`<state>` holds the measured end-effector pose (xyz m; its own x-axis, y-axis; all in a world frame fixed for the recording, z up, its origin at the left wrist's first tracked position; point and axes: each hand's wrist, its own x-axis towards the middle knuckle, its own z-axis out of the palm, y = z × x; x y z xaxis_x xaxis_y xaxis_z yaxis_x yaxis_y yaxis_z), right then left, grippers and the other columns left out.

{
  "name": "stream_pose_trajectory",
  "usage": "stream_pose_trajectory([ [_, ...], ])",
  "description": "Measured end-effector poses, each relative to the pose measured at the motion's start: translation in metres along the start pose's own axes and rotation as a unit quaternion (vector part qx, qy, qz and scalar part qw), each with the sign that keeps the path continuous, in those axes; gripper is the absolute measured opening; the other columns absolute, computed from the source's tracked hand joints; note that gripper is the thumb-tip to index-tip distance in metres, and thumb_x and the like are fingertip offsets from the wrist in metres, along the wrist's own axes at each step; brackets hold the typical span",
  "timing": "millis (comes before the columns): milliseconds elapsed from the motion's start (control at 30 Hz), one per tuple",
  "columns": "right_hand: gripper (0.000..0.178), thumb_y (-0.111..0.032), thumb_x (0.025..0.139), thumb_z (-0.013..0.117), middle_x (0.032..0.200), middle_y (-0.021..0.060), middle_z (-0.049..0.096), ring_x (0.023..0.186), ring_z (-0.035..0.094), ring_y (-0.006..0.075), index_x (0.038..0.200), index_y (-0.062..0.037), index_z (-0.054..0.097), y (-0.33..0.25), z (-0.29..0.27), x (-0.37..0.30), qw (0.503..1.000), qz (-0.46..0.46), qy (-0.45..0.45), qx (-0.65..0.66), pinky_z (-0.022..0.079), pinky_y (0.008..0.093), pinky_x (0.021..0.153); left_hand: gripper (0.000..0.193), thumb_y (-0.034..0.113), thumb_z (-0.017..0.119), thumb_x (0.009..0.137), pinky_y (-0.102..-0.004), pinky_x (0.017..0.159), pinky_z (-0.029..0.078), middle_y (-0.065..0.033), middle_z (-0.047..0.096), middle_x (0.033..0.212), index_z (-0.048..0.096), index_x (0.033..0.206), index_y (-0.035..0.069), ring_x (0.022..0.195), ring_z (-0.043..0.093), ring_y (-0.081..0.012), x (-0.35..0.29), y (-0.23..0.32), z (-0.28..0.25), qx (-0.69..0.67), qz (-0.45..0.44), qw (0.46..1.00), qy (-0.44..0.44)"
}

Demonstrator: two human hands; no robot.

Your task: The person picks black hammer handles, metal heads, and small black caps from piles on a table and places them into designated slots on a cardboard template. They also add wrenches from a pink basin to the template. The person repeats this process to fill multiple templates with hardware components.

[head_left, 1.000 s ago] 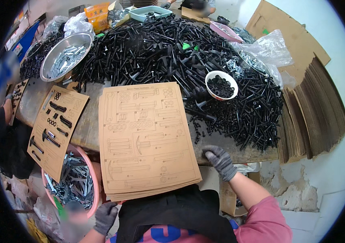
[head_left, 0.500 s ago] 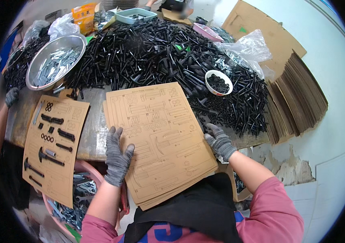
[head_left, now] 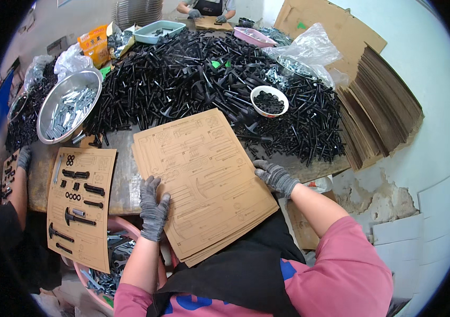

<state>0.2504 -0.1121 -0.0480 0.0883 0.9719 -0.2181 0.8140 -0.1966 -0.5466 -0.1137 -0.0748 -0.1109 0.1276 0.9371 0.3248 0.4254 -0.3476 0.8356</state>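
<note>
A stack of brown cardboard sheets (head_left: 219,174), printed with outlines of tools and bolts, rests on the table's near edge before me. Along its left edge stands my left hand (head_left: 154,208), gloved in grey, its fingers stretched up and the thumb spread over the top sheet. My right hand (head_left: 276,178), gloved too, touches the stack's right edge with extended fingers. To the left, another printed sheet (head_left: 85,238) carries black bolts, rings, a silver sleeve and a hammer-shaped black part (head_left: 79,217). Whatever lies under the stack is hidden.
A large heap of black bolts (head_left: 156,79) covers the table behind the stack. Around it are a metal bowl (head_left: 41,129) of silver sleeves, a white bowl (head_left: 270,114) of black rings and upright cardboard sheets (head_left: 380,105). Co-workers sit at left and across; a pink tub (head_left: 124,222) holds wrenches.
The whole view has shifted, showing more of the co-workers across and at left. Both my hands stay at the stack's sides, and the stack appears slightly further left.
</note>
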Motion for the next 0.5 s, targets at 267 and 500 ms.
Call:
stream_pose_trajectory([
  [267, 0.034, -0.032, 0.083, 0.049, 0.119, 0.0113, 0.049, 0.111, 0.045, 0.0276, 0.109, -0.0102, 0.054, 0.079, -0.043, 0.016, 0.972, -0.09, 0.155, -0.152, 0.034, 0.0358, 0.095, 0.035, 0.007, 0.056, 0.077, -0.0327, 0.095, 0.034, -0.0112, 0.05, 0.115, 0.05, 0.111, 0.002, 0.108, 0.045, -0.0217, -0.004, -0.019, -0.01, -0.146, -0.087, 0.985, 0.042],
  [500, 0.05, -0.035, 0.073, 0.058, 0.117, 0.0109, 0.049, 0.108, 0.046, 0.0277, 0.116, -0.011, 0.047, 0.102, -0.081, 0.053, 0.925, -0.066, 0.259, -0.27, 0.036, 0.0411, 0.091, 0.032, 0.01, 0.054, 0.083, -0.0279, 0.09, 0.037, -0.0075, 0.052, 0.112, 0.049, 0.113, 0.001, 0.105, 0.047, -0.016, -0.01, 0.018, -0.036, -0.066, -0.093, 0.987, 0.111],
])
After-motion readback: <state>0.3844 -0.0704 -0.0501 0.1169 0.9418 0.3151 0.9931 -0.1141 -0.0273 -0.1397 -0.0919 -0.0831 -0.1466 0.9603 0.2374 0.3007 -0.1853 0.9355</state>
